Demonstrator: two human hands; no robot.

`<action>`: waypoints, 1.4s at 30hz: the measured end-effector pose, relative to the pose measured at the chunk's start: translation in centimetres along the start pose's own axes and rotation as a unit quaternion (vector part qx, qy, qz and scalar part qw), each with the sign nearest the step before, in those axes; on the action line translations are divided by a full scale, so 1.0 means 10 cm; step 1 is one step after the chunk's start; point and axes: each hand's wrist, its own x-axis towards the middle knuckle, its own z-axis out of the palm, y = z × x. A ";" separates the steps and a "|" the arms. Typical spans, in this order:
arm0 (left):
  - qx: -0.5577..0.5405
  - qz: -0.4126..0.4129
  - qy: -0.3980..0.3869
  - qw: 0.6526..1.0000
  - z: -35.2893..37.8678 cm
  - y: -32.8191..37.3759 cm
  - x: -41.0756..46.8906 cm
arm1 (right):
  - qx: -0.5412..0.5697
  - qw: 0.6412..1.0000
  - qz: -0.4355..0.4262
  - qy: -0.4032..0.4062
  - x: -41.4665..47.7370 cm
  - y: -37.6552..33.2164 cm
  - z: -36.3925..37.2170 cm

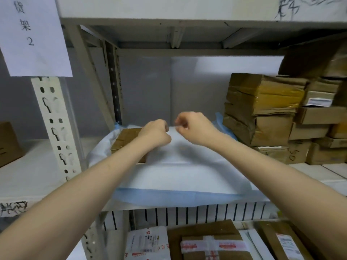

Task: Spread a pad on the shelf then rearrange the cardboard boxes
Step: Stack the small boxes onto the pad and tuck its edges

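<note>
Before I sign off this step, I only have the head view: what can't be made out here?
Head view only:
pad far edge: hidden behind the left hand and right hand that pinch it.
flat box: partly covered by the left forearm.
box stack: cut by the right edge, labels blurred.
parcels below: cut by the bottom edge.

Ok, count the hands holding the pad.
2. The left hand and the right hand pinch the pad side by side, mid-shelf towards the back.
</note>
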 end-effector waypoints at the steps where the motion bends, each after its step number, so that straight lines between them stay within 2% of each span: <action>1: -0.025 0.010 0.002 1.000 0.01 0.13 0.01 | -0.017 0.996 0.006 0.091 -0.05 0.05 -0.16; 4: -0.093 0.036 0.002 0.995 0.02 0.58 -0.01 | -0.111 0.952 -0.034 0.282 -0.25 0.24 -0.62; 6: -0.146 0.045 -0.005 0.988 0.03 0.87 -0.03 | -0.187 0.920 -0.036 0.343 -0.34 0.42 -0.79; 8: -0.189 0.059 -0.018 0.980 0.04 1.15 -0.06 | -0.257 0.912 0.023 0.319 -0.42 0.65 -0.90; 11: -0.218 0.068 -0.034 0.973 0.06 1.42 -0.08 | -0.277 0.930 0.100 0.218 -0.49 0.96 -1.04; 14: -0.236 0.061 -0.049 0.969 0.04 1.53 -0.13 | -0.296 0.929 0.089 0.204 -0.48 1.06 -1.13; 17: -0.268 0.038 -0.051 0.961 0.02 1.47 -0.15 | -0.307 0.921 0.067 0.232 -0.44 1.04 -1.16; 20: -0.301 0.002 -0.039 0.953 -0.01 1.32 -0.15 | -0.277 0.914 -0.026 0.295 -0.48 0.91 -1.16; 22: -0.333 -0.045 -0.021 0.941 -0.03 1.18 -0.13 | -0.226 0.920 -0.100 0.303 -0.51 0.73 -1.12; 24: -0.389 -0.098 0.002 0.916 -0.04 1.01 -0.08 | -0.157 0.933 -0.144 0.289 -0.50 0.53 -1.05; 27: -0.456 -0.163 0.055 0.873 -0.07 0.69 -0.03 | -0.022 0.958 -0.142 0.247 -0.44 0.34 -0.89; 29: -0.463 -0.176 0.093 0.864 -0.12 0.45 -0.03 | 0.090 0.968 -0.082 0.220 -0.34 0.27 -0.77; 31: -0.432 -0.183 0.124 0.875 -0.15 0.22 -0.02 | 0.154 0.969 -0.006 0.192 -0.20 0.27 -0.62; 34: -0.278 -0.186 0.143 0.931 -0.17 -0.12 -0.07 | 0.191 0.969 0.080 0.137 0.04 0.34 -0.34; 36: -0.165 -0.156 0.108 0.968 -0.15 -0.31 -0.12 | 0.216 0.961 0.134 0.111 0.18 0.39 -0.17; 38: -0.081 -0.109 0.037 0.990 -0.08 -0.48 -0.13 | 0.226 0.949 0.190 0.109 0.28 0.41 0.00; 40: -0.014 -0.072 -0.018 0.997 0.01 -0.55 -0.12 | 0.219 0.939 0.236 0.125 0.29 0.40 0.10; 42: 0.027 -0.059 -0.015 0.998 0.07 -0.64 -0.09 | 0.205 0.940 0.251 0.102 0.30 0.32 0.23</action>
